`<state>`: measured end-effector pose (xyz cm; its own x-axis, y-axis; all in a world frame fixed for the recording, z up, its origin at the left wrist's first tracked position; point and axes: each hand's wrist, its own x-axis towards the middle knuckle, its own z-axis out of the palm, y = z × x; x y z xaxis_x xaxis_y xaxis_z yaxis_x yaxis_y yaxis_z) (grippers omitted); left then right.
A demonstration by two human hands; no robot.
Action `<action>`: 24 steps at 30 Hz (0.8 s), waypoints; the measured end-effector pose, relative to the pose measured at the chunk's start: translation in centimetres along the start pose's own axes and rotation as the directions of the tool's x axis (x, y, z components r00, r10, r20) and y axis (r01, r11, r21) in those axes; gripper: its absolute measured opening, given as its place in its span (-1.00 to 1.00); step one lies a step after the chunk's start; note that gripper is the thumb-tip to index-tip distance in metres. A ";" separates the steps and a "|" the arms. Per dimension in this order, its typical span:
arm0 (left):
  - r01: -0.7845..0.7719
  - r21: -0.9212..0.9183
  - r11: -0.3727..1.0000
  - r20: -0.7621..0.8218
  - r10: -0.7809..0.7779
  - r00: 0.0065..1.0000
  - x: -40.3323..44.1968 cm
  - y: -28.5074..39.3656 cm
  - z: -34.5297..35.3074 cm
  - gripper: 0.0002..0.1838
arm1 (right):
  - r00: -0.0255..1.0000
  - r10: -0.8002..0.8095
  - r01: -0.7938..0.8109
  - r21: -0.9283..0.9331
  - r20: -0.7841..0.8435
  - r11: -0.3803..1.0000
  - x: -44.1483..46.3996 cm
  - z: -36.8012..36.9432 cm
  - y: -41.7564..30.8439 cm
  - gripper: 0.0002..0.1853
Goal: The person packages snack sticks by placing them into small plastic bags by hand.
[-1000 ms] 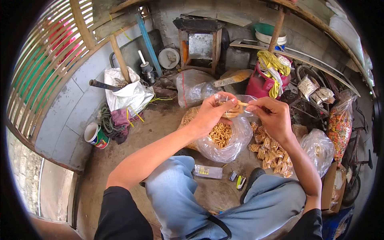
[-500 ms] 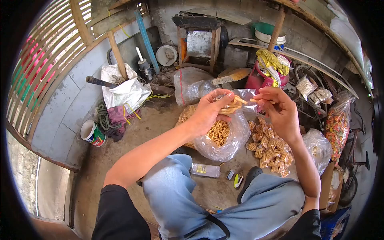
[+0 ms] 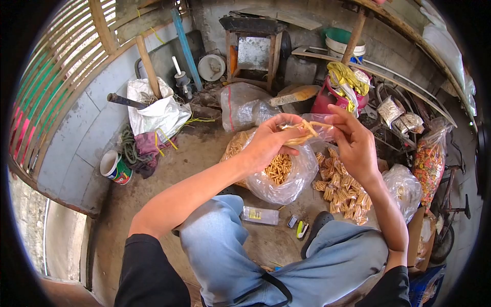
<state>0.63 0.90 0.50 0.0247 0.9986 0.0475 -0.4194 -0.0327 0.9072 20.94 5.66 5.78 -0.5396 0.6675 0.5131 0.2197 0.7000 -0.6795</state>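
My left hand (image 3: pixel 273 140) is closed around several yellow-brown snack sticks (image 3: pixel 302 134) above a large open plastic bag (image 3: pixel 294 187) of the same sticks. My right hand (image 3: pixel 353 140) has its fingers pinched at a small clear plastic bag (image 3: pixel 321 128), which spans the gap between both hands. Some sticks point toward my right fingers. Below my right wrist, a pile of small filled snack packets (image 3: pixel 343 189) lies on the floor. Between my legs and the large bag are a clear flat container (image 3: pixel 260 215), a small box (image 3: pixel 292 221) and a green-and-white stapler (image 3: pixel 302 229).
A white sack (image 3: pixel 156 115) and a paint bucket (image 3: pixel 115 168) are on the left. At the back stands a wooden-framed stand (image 3: pixel 254 53). A pink container (image 3: pixel 323 100) with yellow cloth, a colourful snack bag (image 3: pixel 430 158) and a cardboard box (image 3: pixel 420 238) are on the right.
My right hand moved away from the sticks, fingers spread, then came back to the small bag's edge. My left hand kept its hold on the sticks. The view shifted slightly.
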 end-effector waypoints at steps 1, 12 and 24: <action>0.001 -0.001 1.000 -0.001 -0.001 1.000 -0.1 0.0 0.0 -0.71 | 0.999 0.014 -0.013 0.032 -0.031 0.999 -0.1 0.1 0.0 -0.59; -0.067 0.104 0.992 0.108 0.056 0.993 -0.3 -0.2 0.7 -0.57 | 0.995 0.004 0.001 0.050 -0.096 0.999 -0.4 0.0 1.0 -0.50; -0.044 -0.068 0.997 0.017 0.045 0.999 0.1 0.2 0.2 -0.74 | 0.997 0.036 -0.023 0.183 -0.066 0.983 -0.2 -0.3 1.4 -0.59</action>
<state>0.71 1.01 0.76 0.0214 0.9952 0.0958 -0.4809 -0.0738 0.8737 21.58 6.56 4.91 -0.4764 0.7077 0.5218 0.0799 0.6259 -0.7758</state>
